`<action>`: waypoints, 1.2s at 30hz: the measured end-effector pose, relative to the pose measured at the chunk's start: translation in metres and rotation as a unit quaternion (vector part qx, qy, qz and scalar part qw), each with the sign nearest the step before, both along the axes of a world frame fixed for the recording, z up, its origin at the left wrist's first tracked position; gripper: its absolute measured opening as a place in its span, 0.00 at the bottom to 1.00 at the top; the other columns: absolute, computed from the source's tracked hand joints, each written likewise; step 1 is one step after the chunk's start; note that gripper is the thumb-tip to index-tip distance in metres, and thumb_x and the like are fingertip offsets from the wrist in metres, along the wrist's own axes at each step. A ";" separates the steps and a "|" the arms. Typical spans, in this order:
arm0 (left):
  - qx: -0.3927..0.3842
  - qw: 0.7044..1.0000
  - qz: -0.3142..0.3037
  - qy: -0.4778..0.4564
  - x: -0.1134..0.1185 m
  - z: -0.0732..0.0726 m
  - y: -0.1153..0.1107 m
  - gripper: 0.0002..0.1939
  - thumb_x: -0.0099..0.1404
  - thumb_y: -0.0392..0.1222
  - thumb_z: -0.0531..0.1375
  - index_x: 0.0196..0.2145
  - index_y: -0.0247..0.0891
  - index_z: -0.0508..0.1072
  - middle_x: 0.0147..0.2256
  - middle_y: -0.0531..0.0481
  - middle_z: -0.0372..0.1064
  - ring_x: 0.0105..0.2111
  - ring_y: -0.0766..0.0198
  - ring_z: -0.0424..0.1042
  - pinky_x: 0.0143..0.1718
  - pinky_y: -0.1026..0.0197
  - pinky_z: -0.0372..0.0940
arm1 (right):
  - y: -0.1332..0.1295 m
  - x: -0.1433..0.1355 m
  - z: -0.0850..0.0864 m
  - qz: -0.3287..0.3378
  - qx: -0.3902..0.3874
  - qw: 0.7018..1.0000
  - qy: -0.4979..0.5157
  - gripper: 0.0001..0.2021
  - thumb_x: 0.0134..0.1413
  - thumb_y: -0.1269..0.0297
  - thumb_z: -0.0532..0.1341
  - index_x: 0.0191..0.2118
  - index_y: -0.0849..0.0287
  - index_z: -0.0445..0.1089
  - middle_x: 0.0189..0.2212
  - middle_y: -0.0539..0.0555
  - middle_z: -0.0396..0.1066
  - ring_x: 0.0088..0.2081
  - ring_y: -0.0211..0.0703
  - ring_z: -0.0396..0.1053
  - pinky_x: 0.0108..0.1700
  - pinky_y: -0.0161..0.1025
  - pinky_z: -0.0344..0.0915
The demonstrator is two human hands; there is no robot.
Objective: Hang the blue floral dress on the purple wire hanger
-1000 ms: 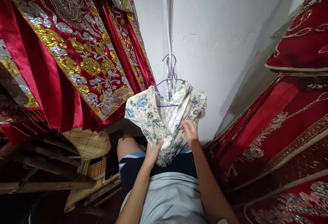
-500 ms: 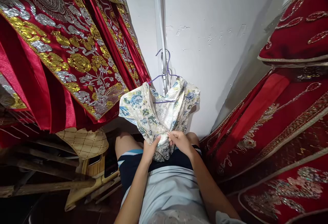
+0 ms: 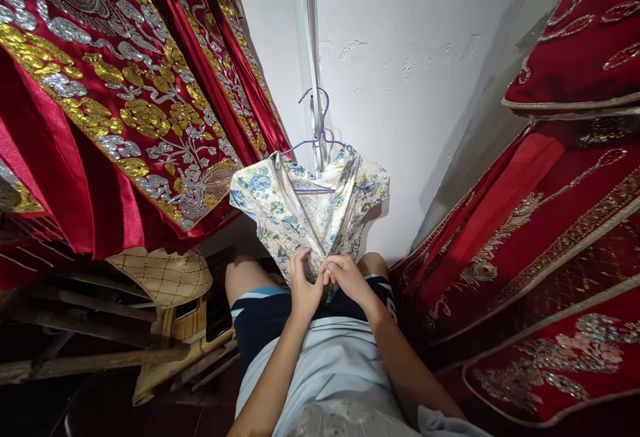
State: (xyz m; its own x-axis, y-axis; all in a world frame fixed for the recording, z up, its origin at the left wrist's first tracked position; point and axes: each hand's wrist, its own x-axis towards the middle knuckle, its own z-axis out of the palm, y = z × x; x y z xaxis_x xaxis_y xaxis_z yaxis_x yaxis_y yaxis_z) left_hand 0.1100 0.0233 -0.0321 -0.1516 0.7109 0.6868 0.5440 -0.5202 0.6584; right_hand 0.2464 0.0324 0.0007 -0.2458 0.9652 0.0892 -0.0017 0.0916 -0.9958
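Note:
A short-sleeved floral blouse (image 3: 280,207), cream with blue and yellow flowers, hangs on a thin purple hanger (image 3: 323,123) in front of me. My right hand (image 3: 347,278) is closed in a pinch on the blouse's front, at the bottom of the V neckline. Beside it, my left hand (image 3: 304,290) lies against the cloth with its fingers bent and apart. Its thumb reaches close to the right fingertips. Both hands and my lap hide the lower part of the blouse.
Red garments with gold and silver sequins (image 3: 150,117) hang on the left. More red embroidered garments (image 3: 540,223) hang on the right. A white wall (image 3: 400,103) with a vertical strip stands behind the hanger. A wooden chair (image 3: 165,350) is at lower left.
My left hand has loosened from the lower cloth and shifted right and up, its fingers now over the front. My right hand keeps its pinch, and the blouse hangs flatter.

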 end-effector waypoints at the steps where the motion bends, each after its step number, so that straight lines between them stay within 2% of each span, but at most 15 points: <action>1: -0.020 0.999 -0.038 0.015 0.005 0.000 0.000 0.21 0.61 0.38 0.59 0.52 0.39 0.64 0.48 0.41 0.65 0.49 0.54 0.66 0.50 0.52 0.62 | -0.002 -0.001 0.001 0.006 -0.007 1.000 0.006 0.12 0.54 0.64 0.55 0.27 0.60 0.73 0.16 0.49 0.69 0.20 0.35 0.61 0.26 0.33 0.55; 5: -0.099 0.990 -0.102 0.023 0.017 0.004 -0.001 0.02 0.65 0.37 0.53 0.36 0.39 0.64 0.32 0.50 0.64 0.33 0.61 0.66 0.38 0.60 0.62 | -0.006 0.002 0.010 0.029 -0.058 0.997 0.034 0.13 0.51 0.60 0.57 0.27 0.62 0.76 0.13 0.49 0.66 0.17 0.34 0.56 0.23 0.33 0.51; 7: -0.121 0.986 -0.114 0.025 0.017 0.007 -0.001 0.05 0.67 0.38 0.51 0.32 0.40 0.61 0.28 0.53 0.62 0.29 0.63 0.64 0.35 0.62 0.59 | -0.004 0.007 0.016 0.021 -0.080 0.995 0.049 0.13 0.49 0.59 0.59 0.27 0.62 0.77 0.11 0.47 0.63 0.16 0.32 0.55 0.22 0.32 0.49; 10: -0.136 0.983 -0.116 0.050 0.013 0.011 0.001 0.07 0.68 0.41 0.51 0.31 0.40 0.61 0.26 0.54 0.61 0.27 0.64 0.63 0.33 0.64 0.57 | 0.007 0.015 0.034 -0.007 -0.092 0.992 0.084 0.13 0.47 0.57 0.61 0.27 0.63 0.78 0.10 0.46 0.60 0.15 0.31 0.51 0.20 0.32 0.45; 12: -0.154 0.978 -0.111 0.090 0.010 0.016 0.002 0.07 0.69 0.42 0.51 0.31 0.41 0.62 0.24 0.55 0.59 0.26 0.64 0.62 0.31 0.64 0.55 | 0.020 0.020 0.054 -0.033 -0.064 0.991 0.113 0.14 0.48 0.57 0.62 0.28 0.63 0.78 0.11 0.45 0.60 0.15 0.30 0.51 0.19 0.31 0.45; 15: -0.181 0.959 -0.110 0.189 0.009 0.028 0.003 0.07 0.69 0.41 0.51 0.32 0.41 0.63 0.24 0.54 0.62 0.26 0.62 0.65 0.30 0.63 0.53 | 0.049 0.024 0.097 -0.056 0.012 0.989 0.138 0.12 0.51 0.59 0.63 0.29 0.65 0.77 0.13 0.46 0.62 0.16 0.29 0.53 0.18 0.30 0.46; 18: -0.181 0.925 -0.117 0.313 0.016 0.045 -0.002 0.05 0.67 0.38 0.52 0.32 0.41 0.65 0.28 0.51 0.69 0.29 0.59 0.70 0.29 0.62 0.51 | 0.079 0.027 0.147 -0.055 0.036 0.985 0.157 0.10 0.53 0.63 0.63 0.30 0.66 0.76 0.14 0.46 0.63 0.14 0.28 0.51 0.16 0.30 0.44; 20: -0.176 0.899 -0.132 0.379 0.022 0.055 -0.007 0.05 0.66 0.35 0.52 0.34 0.42 0.67 0.30 0.48 0.72 0.30 0.56 0.72 0.28 0.61 0.50 | 0.093 0.028 0.175 -0.059 0.047 0.983 0.165 0.08 0.53 0.66 0.62 0.30 0.66 0.75 0.15 0.46 0.64 0.14 0.27 0.49 0.15 0.30 0.42; 22: -0.174 0.884 -0.150 0.408 0.027 0.062 -0.010 0.07 0.64 0.33 0.53 0.34 0.42 0.69 0.30 0.47 0.73 0.28 0.55 0.72 0.28 0.60 0.50 | 0.098 0.026 0.191 -0.066 0.065 0.982 0.166 0.08 0.55 0.67 0.61 0.31 0.66 0.74 0.15 0.46 0.63 0.13 0.26 0.49 0.15 0.29 0.42; 25: -0.173 0.883 -0.203 0.386 0.028 0.076 -0.002 0.07 0.63 0.34 0.57 0.29 0.42 0.70 0.25 0.47 0.71 0.26 0.56 0.70 0.28 0.61 0.53 | 0.092 0.022 0.195 -0.063 0.095 0.981 0.154 0.09 0.58 0.65 0.59 0.33 0.65 0.74 0.14 0.45 0.62 0.13 0.26 0.51 0.16 0.27 0.44; 28: -0.131 0.914 -0.246 0.294 0.020 0.110 0.020 0.10 0.66 0.39 0.57 0.27 0.41 0.73 0.27 0.48 0.73 0.28 0.59 0.71 0.31 0.62 0.57 | 0.081 0.020 0.189 -0.068 0.123 0.978 0.153 0.11 0.60 0.62 0.58 0.32 0.64 0.72 0.14 0.45 0.63 0.14 0.27 0.53 0.16 0.27 0.46; 30: -0.062 0.955 -0.220 0.190 0.014 0.144 0.038 0.11 0.69 0.41 0.54 0.35 0.40 0.76 0.29 0.49 0.74 0.29 0.61 0.71 0.33 0.62 0.60 | 0.075 0.019 0.187 -0.086 0.137 0.975 0.151 0.13 0.60 0.60 0.58 0.30 0.63 0.71 0.14 0.45 0.63 0.14 0.27 0.53 0.17 0.27 0.47; 32: 0.035 0.982 -0.160 0.092 0.009 0.181 0.056 0.12 0.70 0.42 0.55 0.47 0.38 0.75 0.30 0.50 0.74 0.28 0.63 0.70 0.35 0.62 0.62 | 0.071 0.020 0.189 -0.096 0.153 0.973 0.142 0.13 0.60 0.59 0.58 0.28 0.62 0.70 0.13 0.45 0.62 0.14 0.27 0.53 0.17 0.27 0.47; 34: 0.107 0.980 -0.150 0.074 0.008 0.213 0.072 0.15 0.71 0.42 0.55 0.52 0.38 0.73 0.37 0.48 0.75 0.33 0.63 0.71 0.39 0.61 0.63 | 0.069 0.020 0.195 -0.088 0.175 0.972 0.127 0.14 0.60 0.59 0.58 0.27 0.62 0.70 0.13 0.46 0.62 0.14 0.28 0.53 0.18 0.27 0.48; 36: 0.141 0.970 -0.156 0.121 0.010 0.233 0.082 0.12 0.70 0.42 0.56 0.47 0.37 0.76 0.39 0.47 0.75 0.37 0.62 0.71 0.42 0.60 0.63 | 0.070 0.020 0.198 -0.078 0.194 0.971 0.115 0.14 0.59 0.59 0.58 0.26 0.61 0.69 0.13 0.46 0.62 0.14 0.28 0.54 0.19 0.28 0.48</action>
State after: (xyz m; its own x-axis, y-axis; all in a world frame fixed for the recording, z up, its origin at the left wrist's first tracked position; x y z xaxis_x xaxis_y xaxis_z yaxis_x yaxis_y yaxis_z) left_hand 0.1196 0.1054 0.2011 0.2301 0.4751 0.8493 0.4517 -0.8252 0.3392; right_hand 0.2664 0.1023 0.1991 -0.0291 0.8716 0.4894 -0.1752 0.4775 -0.8610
